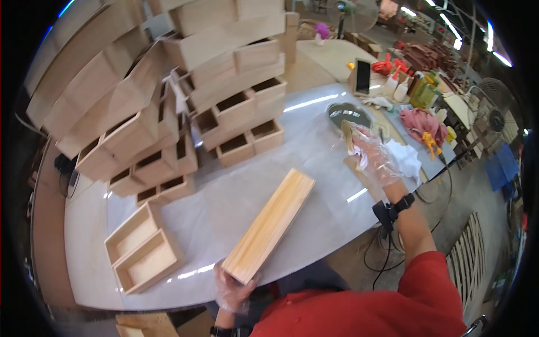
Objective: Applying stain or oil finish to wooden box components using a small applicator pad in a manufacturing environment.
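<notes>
A long wooden box (270, 224) lies aslant over the near edge of the covered table, a smooth face upward. Part of that face looks yellower than the rest. My left hand (231, 289), in a clear plastic glove, grips the box's near end. Out to the right, my right hand (375, 156), also gloved, is closed on a tan cloth-like pad (349, 138). The pad is at the near rim of a round bowl (335, 110) of dark liquid; whether they touch I cannot tell. Left of the long box, an open two-compartment wooden box (147, 247) rests on the table.
Tall stacks of similar wooden boxes (238, 109) stand at the far left. Beyond the bowl are a phone (362, 76), white squeeze bottles (400, 90) and a pink cloth (422, 124). A white cloth (404, 159) lies beside my right wrist. Cables hang below the table's right edge.
</notes>
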Available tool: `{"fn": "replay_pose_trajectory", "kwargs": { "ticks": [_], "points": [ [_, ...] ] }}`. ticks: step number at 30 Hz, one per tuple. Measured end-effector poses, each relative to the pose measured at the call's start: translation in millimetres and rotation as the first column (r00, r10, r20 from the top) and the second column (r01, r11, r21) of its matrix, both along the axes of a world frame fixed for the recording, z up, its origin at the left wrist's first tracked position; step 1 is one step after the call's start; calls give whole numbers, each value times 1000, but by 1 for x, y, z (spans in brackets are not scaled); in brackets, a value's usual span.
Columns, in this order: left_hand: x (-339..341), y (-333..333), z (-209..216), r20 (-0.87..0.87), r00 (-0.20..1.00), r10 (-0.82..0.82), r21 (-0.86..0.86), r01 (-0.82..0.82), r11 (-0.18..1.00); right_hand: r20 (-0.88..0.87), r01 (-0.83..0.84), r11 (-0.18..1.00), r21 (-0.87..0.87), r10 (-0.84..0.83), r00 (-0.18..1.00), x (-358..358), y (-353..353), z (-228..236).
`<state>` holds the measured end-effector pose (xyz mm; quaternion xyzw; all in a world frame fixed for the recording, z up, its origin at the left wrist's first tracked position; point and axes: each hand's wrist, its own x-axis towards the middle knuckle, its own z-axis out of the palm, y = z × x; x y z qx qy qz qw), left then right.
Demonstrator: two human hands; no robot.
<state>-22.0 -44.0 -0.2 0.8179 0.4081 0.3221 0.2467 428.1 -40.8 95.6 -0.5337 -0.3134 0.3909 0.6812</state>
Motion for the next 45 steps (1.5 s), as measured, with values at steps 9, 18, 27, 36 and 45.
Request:
{"fn": "replay_pose_trajectory", "kwargs": {
  "ticks": [9,18,27,36,45],
  "points": [
    [6,5,-3,87,995,-42,161,27,987,892,-209,976,-59,145,427,-99,7,-16],
    [3,4,5,109,993,-56,27,53,998,889,-551,797,-247,413,200,-241,-27,-7],
    [8,5,2,132,991,-14,-4,14,1000,997,-146,986,-78,80,12,-143,7,-35],
    [8,2,13,131,991,-12,-70,21,997,983,-329,935,-131,78,-168,-188,28,-54],
    [8,2,7,121,993,0,-51,6,999,997,-333,940,80,-72,35,-194,11,-42]
  ]
}}
